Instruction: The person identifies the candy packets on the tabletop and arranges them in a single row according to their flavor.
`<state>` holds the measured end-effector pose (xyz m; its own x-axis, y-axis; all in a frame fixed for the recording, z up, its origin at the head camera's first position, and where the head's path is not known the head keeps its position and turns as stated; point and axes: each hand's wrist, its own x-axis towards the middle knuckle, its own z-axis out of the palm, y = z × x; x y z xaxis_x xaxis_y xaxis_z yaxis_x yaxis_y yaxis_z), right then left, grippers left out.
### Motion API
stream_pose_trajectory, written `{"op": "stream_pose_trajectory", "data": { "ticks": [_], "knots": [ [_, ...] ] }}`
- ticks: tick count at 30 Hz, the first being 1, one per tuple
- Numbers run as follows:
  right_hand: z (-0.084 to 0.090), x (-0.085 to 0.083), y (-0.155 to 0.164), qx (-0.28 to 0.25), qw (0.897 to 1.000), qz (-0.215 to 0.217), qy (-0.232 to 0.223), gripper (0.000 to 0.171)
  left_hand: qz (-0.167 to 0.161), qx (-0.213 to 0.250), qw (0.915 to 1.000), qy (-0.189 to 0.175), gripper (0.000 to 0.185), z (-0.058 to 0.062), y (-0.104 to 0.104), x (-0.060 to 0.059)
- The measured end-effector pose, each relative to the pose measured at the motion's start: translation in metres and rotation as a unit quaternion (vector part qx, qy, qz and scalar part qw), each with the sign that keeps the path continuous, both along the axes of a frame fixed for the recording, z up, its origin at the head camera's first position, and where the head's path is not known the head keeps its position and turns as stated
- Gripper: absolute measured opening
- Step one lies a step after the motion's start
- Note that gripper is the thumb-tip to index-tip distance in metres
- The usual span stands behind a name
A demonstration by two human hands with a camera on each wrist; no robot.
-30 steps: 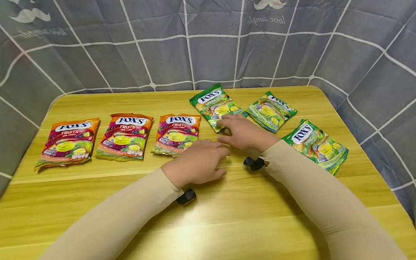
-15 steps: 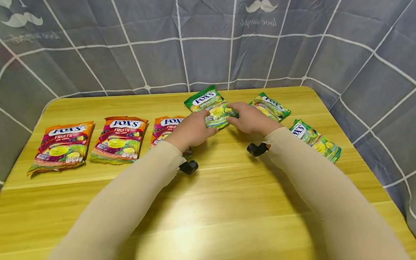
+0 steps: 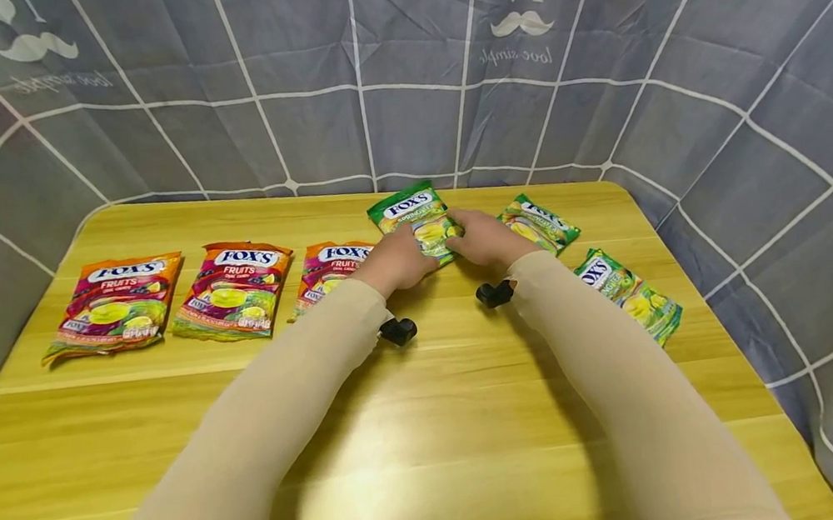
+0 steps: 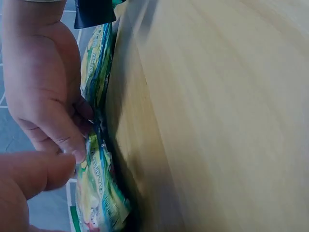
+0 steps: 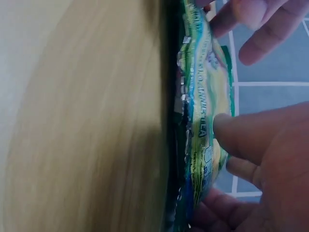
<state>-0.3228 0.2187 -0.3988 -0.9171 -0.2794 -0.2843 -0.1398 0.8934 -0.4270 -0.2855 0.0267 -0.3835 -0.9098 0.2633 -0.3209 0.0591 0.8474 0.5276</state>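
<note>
While three red-and-orange Fox's bags lie in a neat row along the left half of the yellow table (image 3: 432, 426), both hands meet at a green candy bag (image 3: 412, 217) near the table's far edge, just right of the third red bag (image 3: 327, 270). The left hand (image 3: 394, 264) grips the bag's left side, thumb and curled fingers closed on its edge, as the left wrist view shows. The right hand (image 3: 486, 241) holds the opposite side, thumb pressed on the bag's face with fingers wrapped beneath it.

By the look of it, the work is a lining-up of bags. The first red bag (image 3: 113, 302) and second red bag (image 3: 234, 287) sit squared beside the third, so that half appears finished. The held green bag seems partway into place, next in the row. Two more green ones, a tilted bag (image 3: 543, 223) just right of the hands and another (image 3: 631, 294) nearer the right edge, lie askew and appear untouched.
</note>
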Motion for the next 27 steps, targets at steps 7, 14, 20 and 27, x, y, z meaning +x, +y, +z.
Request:
{"op": "stream_pose_trajectory", "data": {
  "ticks": [7, 14, 20, 27],
  "knots": [
    [0.008, 0.007, 0.004, -0.063, 0.997, -0.037, -0.020, 0.068, 0.040, 0.036, 0.9985, 0.011, 0.087, -0.001, 0.001, -0.001],
    [0.022, 0.023, 0.010, -0.062, 0.998, -0.010, -0.024, 0.069, 0.024, 0.036, 0.9991, 0.004, 0.092, 0.006, -0.002, 0.011],
    [0.031, 0.048, 0.013, -0.037, 0.998, 0.036, -0.030, 0.067, -0.027, 0.021, 0.9994, -0.010, 0.094, 0.009, -0.008, 0.026],
    [0.026, 0.065, 0.015, -0.017, 0.996, 0.079, -0.037, 0.067, -0.072, -0.040, 0.9966, 0.010, 0.091, 0.006, -0.011, 0.042]
  ]
}}
